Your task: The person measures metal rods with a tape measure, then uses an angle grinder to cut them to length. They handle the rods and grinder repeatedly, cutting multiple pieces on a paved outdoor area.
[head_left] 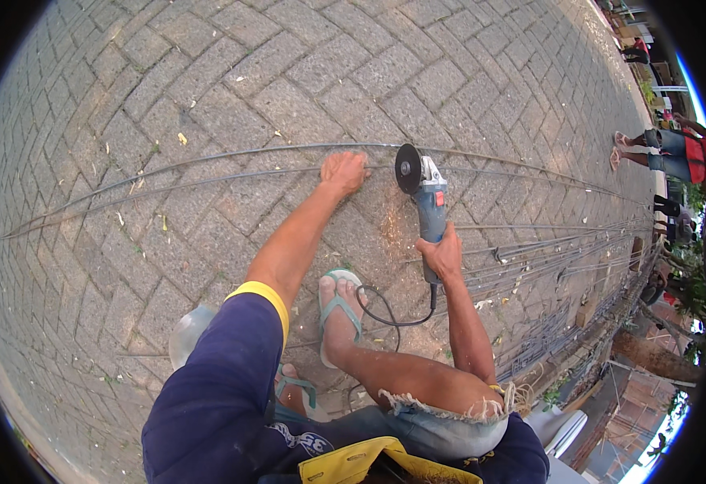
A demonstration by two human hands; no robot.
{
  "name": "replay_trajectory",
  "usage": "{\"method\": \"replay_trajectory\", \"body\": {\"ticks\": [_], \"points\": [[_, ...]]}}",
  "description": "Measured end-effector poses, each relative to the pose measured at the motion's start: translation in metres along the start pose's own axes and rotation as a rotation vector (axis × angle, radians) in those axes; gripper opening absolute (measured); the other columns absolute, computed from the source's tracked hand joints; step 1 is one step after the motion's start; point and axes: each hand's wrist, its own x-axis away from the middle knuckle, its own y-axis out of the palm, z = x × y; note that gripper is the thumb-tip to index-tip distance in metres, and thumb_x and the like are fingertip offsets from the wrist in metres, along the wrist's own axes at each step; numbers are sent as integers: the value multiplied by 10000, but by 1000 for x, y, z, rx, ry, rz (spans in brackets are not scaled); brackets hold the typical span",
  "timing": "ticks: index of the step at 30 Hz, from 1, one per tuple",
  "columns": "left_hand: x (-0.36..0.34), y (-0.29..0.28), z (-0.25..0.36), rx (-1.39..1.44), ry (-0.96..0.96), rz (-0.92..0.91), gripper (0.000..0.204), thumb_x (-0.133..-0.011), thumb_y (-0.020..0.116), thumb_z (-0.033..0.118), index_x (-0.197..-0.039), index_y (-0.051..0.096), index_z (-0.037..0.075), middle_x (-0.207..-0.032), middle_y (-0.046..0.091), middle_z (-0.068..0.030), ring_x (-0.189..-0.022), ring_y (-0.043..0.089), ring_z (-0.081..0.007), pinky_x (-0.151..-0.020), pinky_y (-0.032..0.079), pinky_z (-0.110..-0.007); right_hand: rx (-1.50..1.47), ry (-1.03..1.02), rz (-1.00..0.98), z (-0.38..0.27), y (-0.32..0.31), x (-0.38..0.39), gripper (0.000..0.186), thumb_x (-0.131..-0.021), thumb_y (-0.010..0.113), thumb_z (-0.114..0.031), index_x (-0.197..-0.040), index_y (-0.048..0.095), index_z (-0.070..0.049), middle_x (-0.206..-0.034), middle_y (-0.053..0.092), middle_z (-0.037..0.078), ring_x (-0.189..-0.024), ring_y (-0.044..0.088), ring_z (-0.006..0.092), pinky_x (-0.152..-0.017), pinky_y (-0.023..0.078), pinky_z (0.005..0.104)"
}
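Wide head-worn fisheye, from above, facing down at nearby paving

The left arm reaches far out in front, and the left grip is curled, with its back facing up. The right arm points forward too, and the right grip is folded in. One knee is bent.

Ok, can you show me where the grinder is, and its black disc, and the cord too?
Grinder (pixel 431 211), head view: on its blue body.
Disc (pixel 408 168), head view: middle of its face.
Cord (pixel 409 324), head view: on its curve.
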Motion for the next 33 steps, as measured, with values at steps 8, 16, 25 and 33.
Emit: {"method": "replay_trajectory", "body": {"ticks": [8,16,25,33], "points": [[0,3,-1,47,10,47,278,-819,698,335,-901,670,70,-862,683,-197,-828,672,-393,-687,529,-490,7,-8,-24,5,1,0,625,-634,738,-311,-1096,493,30,-1001,628,300,-970,611,463,-831,476,510],[-1,6,-2,9,27,81,262,-812,699,320,-886,667,71,-839,683,-189,-798,674,-392,-671,533,-489,16,20,-25,6,0,6,637,-634,741,-316,-1113,492,23,-1028,628,302,-987,609,466,-848,477,508],[0,5,-3,24,40,82,287,-807,707,346,-889,671,74,-838,683,-180,-816,677,-382,-685,539,-475,26,26,-33,5,0,8,608,-641,741,-308,-1098,500,10,-1014,630,301,-985,612,467,-839,482,511],[-3,7,-4,19,7,29,267,-831,681,350,-986,677,132,-891,692,-161,-843,670,-374,-714,524,-482,47,9,-33,6,0,8,588,-637,747,-304,-1065,507,21,-1013,633,298,-970,618,462,-827,482,508]]}}
